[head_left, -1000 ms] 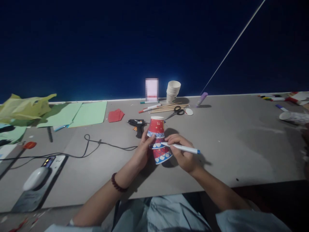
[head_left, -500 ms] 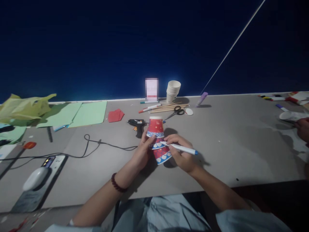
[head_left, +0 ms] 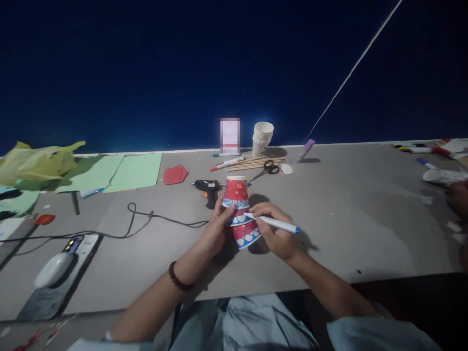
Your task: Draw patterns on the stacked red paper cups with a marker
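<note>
My left hand (head_left: 218,224) is wrapped round a stack of upside-down paper cups (head_left: 237,190), coloured red with blue and white scallop patterns near the rims. The stack leans a little, its widest rim toward me. In my right hand (head_left: 278,234) is a white marker (head_left: 280,224) with a blue end, pinched between thumb and fingers. The marker's tip meets or nearly meets the scalloped band of the middle cup. Just beyond the left hand lies a black glue gun (head_left: 209,190); its trigger side is partly behind the fingers.
Behind the cups lie scissors (head_left: 270,167), wooden sticks (head_left: 252,164) and a stack of white paper cups (head_left: 262,139). A purple glue stick (head_left: 306,150) stands further right. Leftward are a black cord (head_left: 157,216), green paper (head_left: 135,170) and a phone (head_left: 54,292). Another person's hand (head_left: 458,195) shows at far right.
The cup stack has tilted slightly and the marker has shifted a little left. At the far right, another person's hand has come into view near a patterned cup.
</note>
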`<state>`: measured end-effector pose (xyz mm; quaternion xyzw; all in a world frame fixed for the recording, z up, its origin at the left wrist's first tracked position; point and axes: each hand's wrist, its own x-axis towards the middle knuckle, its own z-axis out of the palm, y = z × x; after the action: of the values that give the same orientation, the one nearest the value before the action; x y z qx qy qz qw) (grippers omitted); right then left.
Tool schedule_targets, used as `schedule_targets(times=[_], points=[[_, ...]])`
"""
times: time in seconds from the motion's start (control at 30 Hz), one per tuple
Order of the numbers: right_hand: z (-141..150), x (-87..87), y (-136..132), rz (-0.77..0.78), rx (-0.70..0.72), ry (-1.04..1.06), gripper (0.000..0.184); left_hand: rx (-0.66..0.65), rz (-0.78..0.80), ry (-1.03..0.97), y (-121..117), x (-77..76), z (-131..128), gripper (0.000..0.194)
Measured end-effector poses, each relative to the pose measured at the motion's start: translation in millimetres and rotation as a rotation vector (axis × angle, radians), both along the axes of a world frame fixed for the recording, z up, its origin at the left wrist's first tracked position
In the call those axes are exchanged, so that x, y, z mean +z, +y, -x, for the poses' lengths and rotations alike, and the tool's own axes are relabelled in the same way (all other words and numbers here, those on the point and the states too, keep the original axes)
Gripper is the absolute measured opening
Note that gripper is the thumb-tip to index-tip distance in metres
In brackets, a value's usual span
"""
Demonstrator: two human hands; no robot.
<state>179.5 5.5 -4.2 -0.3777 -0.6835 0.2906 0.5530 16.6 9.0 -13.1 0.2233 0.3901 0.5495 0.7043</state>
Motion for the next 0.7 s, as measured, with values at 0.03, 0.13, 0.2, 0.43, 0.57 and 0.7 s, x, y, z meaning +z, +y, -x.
schedule_targets(times=[0.03,0.13,0.2,0.43,0.57,0.7], points=[[-0.1,0.0,0.0,0.0,0.003,0.002,0.009,0.001,0.006,0.002,0.1,-0.1,0.1,0.055],[-0.4,0.5,0.0,-0.005,0.028,-0.003,0.01,0.01,0.014,0.006,0.0,0.0,0.3,0.056],[-0.8,1.0,-0.2,-0.005,0.046,-0.016,0.01,0.009,0.003,0.003,-0.3,0.4,0.2,0.054],[-1.3,-1.0,-0.2,0.012,0.057,-0.002,0.01,-0.003,-0.013,0.005,-0.6,-0.2,0.8,0.051],[-0.6,-4.0,0.2,0.028,0.036,0.034,0.01,-0.011,-0.026,0.016,-0.7,-1.8,1.3,0.051],[-0.5,-5.1,0.4,0.031,0.037,0.045,0.009,-0.003,-0.013,0.02,-0.6,-0.9,0.7,0.052]])
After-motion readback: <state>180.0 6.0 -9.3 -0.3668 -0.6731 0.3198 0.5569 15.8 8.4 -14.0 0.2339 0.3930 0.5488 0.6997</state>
